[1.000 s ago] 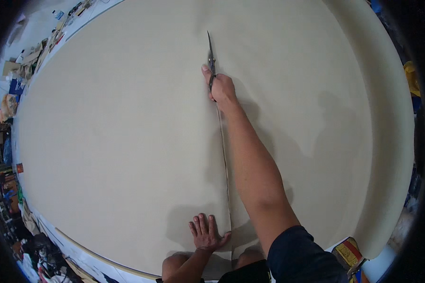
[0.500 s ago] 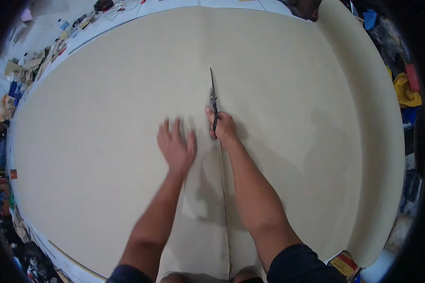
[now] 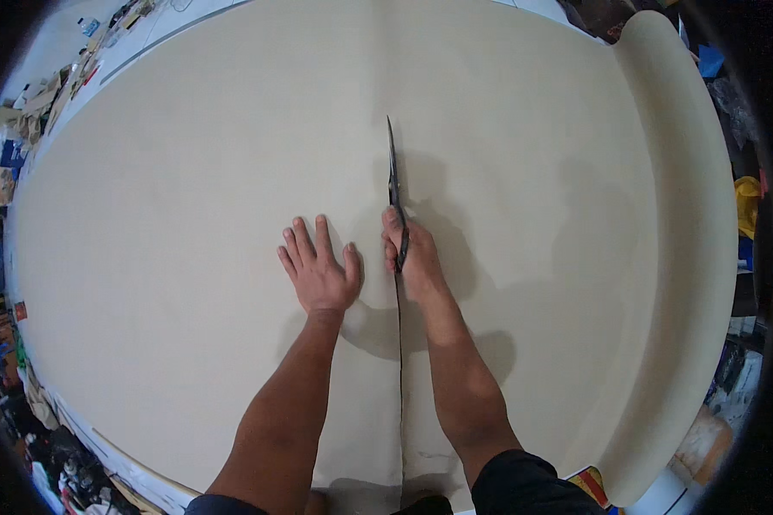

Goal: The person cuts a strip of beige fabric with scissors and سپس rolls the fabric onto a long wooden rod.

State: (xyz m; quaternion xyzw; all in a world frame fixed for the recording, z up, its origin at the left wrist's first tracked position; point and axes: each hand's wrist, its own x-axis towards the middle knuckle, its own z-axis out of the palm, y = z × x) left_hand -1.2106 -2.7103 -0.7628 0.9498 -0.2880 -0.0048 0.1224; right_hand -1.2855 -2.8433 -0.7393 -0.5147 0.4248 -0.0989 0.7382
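Note:
A wide beige sheet [image 3: 189, 172] covers most of the view, and a long straight cut runs through it from the near edge up to my right hand. My right hand [image 3: 418, 257] grips the black handles of a pair of scissors [image 3: 393, 167], whose blades point away from me. The blades look nearly closed, with the tip at the far end. To the left of the cut, my left hand [image 3: 322, 270] lies flat on the sheet, fingers spread and holding nothing.
Along the right side the sheet is rolled into a thick tube [image 3: 696, 257]. A red and yellow box [image 3: 588, 485] sits by its near end. Clutter lines the left and right rims, including a yellow bag [image 3: 747, 206] and a plastic bottle [image 3: 88, 26].
My left hand, blurred before, now rests still on the sheet. The scissors have turned slightly in my right hand and their blades have drawn together. The view has shifted a little.

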